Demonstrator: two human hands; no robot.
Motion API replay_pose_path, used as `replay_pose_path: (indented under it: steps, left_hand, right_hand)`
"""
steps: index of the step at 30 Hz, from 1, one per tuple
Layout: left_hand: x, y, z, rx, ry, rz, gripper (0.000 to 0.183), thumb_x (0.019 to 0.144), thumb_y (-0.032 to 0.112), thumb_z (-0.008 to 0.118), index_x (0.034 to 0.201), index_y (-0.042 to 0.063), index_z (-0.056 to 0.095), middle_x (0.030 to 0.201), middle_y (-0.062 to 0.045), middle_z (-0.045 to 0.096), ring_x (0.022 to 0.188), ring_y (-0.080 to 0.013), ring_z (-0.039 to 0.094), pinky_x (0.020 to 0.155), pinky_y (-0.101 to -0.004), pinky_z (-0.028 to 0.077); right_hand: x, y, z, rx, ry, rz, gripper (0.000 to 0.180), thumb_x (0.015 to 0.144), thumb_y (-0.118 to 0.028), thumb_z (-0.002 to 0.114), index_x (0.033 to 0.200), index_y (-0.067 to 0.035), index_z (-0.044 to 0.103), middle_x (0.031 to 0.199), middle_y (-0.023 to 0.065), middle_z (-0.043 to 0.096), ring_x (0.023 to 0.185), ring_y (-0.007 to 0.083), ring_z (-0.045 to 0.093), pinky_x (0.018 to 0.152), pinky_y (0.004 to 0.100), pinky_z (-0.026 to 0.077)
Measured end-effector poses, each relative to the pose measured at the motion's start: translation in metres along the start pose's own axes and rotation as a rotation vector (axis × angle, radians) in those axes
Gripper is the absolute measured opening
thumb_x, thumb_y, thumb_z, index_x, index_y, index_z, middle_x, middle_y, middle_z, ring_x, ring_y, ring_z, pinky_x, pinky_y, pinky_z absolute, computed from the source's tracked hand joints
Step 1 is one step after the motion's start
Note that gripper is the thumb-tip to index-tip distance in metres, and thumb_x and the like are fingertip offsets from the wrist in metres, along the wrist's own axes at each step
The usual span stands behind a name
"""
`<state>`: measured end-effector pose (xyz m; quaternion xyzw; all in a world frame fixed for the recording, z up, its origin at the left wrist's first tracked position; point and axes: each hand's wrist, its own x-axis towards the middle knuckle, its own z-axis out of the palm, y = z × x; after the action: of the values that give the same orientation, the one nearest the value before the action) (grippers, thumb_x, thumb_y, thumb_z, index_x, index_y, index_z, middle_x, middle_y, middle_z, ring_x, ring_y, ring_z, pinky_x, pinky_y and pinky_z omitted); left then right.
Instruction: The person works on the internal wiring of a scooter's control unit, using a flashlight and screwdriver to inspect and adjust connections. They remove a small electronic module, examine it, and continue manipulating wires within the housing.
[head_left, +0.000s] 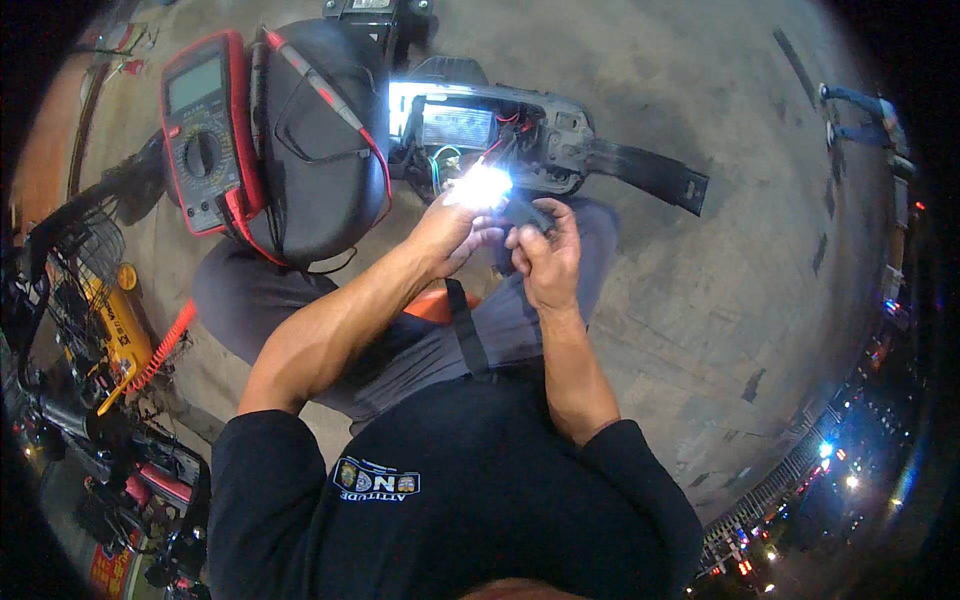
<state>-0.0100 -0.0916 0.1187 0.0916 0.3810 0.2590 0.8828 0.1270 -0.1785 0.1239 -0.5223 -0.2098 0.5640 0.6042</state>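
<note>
My left hand (450, 232) reaches into a white glare (484, 187) in front of an open vehicle tail assembly (566, 124). The glare hides its fingertips and whatever is between them. Close beside it, my right hand (549, 259) pinches a small dark piece (529, 215) between thumb and fingers. Inside the assembly's grey frame sits a clear-ribbed lamp unit (457, 125). Red wires (491, 148) and blue-green wires (437, 169) run in the opening around it. A black fender strip (649, 169) sticks out to the right.
A red-edged multimeter (201, 131) rests on a black seat (326, 97), with a red test probe (319, 82) lying across. Left stand bikes with a wire basket (94, 244), a yellow tool (120, 330) and a red coiled hose (165, 345). A person's legs (855, 116) show far right.
</note>
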Motion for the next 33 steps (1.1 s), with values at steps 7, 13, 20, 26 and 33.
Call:
replay_pose_path:
  steps: [7, 13, 20, 26, 33]
  left_hand:
    - [0.031, 0.014, 0.005, 1.078, 0.136, 0.458, 0.056, 0.08, 0.015, 0.061, 0.131, -0.004, 0.048, 0.118, -0.023, 0.059, 0.106, -0.0344, 0.061, 0.094, -0.0396, 0.049]
    - [0.059, -0.01, 0.001, 1.212, 0.194, 0.44, 0.07, 0.073, 0.019, 0.063, 0.138, -0.004, 0.046, 0.143, -0.028, 0.04, 0.136, -0.0416, 0.036, 0.111, -0.0429, 0.036]
    - [0.067, -0.008, -0.003, 1.255, 0.029, 0.254, 0.033, 0.078, 0.016, 0.062, 0.107, 0.0, 0.065, 0.099, -0.02, 0.067, 0.094, -0.0296, 0.064, 0.083, -0.0415, 0.051]
    - [0.066, -0.004, 0.0, 1.202, -0.151, 0.259, 0.029, 0.079, 0.016, 0.068, 0.104, 0.002, 0.066, 0.098, -0.017, 0.067, 0.09, -0.0282, 0.064, 0.079, -0.0394, 0.052]
    - [0.076, -0.03, -0.007, 1.145, -0.085, 0.477, 0.037, 0.074, 0.012, 0.075, 0.108, 0.002, 0.065, 0.103, -0.019, 0.066, 0.095, -0.0319, 0.064, 0.084, -0.0423, 0.052]
  right_hand:
    - [0.036, -0.037, -0.02, -0.34, 0.201, -0.387, 0.034, 0.088, -0.006, 0.068, 0.118, 0.001, 0.054, 0.091, 0.0059, 0.064, 0.075, 0.011, 0.06, 0.069, 0.0242, 0.051]
    - [0.057, -0.075, -0.016, -0.866, 0.101, -0.596, 0.035, 0.082, -0.003, 0.073, 0.115, 0.0, 0.061, 0.098, 0.0074, 0.068, 0.087, 0.0164, 0.066, 0.078, 0.028, 0.053]
    - [0.061, -0.087, 0.02, -1.124, -0.115, -0.568, 0.039, 0.072, -0.004, 0.076, 0.11, -0.004, 0.066, 0.093, 0.0113, 0.072, 0.085, 0.0231, 0.072, 0.075, 0.0317, 0.055]
    - [0.072, -0.094, 0.037, -1.317, -0.333, -0.657, 0.037, 0.072, -0.005, 0.073, 0.109, -0.005, 0.068, 0.093, 0.0121, 0.072, 0.079, 0.0244, 0.07, 0.07, 0.0317, 0.054]
    - [0.068, -0.1, 0.032, -1.413, -0.407, -0.623, 0.038, 0.069, -0.004, 0.075, 0.106, -0.005, 0.068, 0.093, 0.0137, 0.071, 0.082, 0.0297, 0.069, 0.071, 0.0337, 0.054]
